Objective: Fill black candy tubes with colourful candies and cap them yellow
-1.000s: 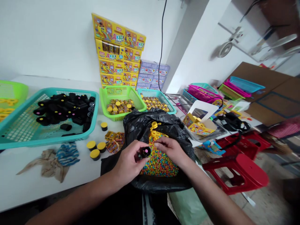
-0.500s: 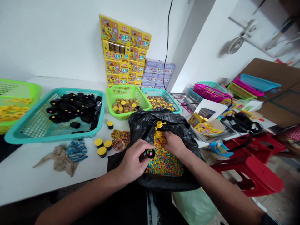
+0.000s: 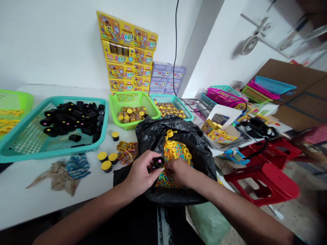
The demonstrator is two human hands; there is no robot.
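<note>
My left hand (image 3: 141, 174) grips a small black plastic cup (image 3: 158, 162) with a pink dot on its end, tilted toward me over the bag. Right beside it, my right hand (image 3: 178, 171) is closed low over the small colourful candy balls (image 3: 163, 181), its fingertips close to the cup. What those fingers hold, if anything, is hidden. The candies fill an open black plastic bag (image 3: 204, 149). Several yellow ring-shaped plastic pieces (image 3: 188, 155) lie on top of the candies behind my right hand.
A teal basket (image 3: 30, 153) of black cups stands left, near a crumpled cloth (image 3: 60, 178) and yellow-lidded jars (image 3: 106, 166). Behind the bag are a green basket (image 3: 135, 124) of filled jars and stacked yellow boxes (image 3: 127, 47). Red stools (image 3: 276, 180) stand right.
My right hand has moved from the yellow pieces down and left to the cup, its fingers now curled. More yellow rings show where it was. The view has shifted slightly.
</note>
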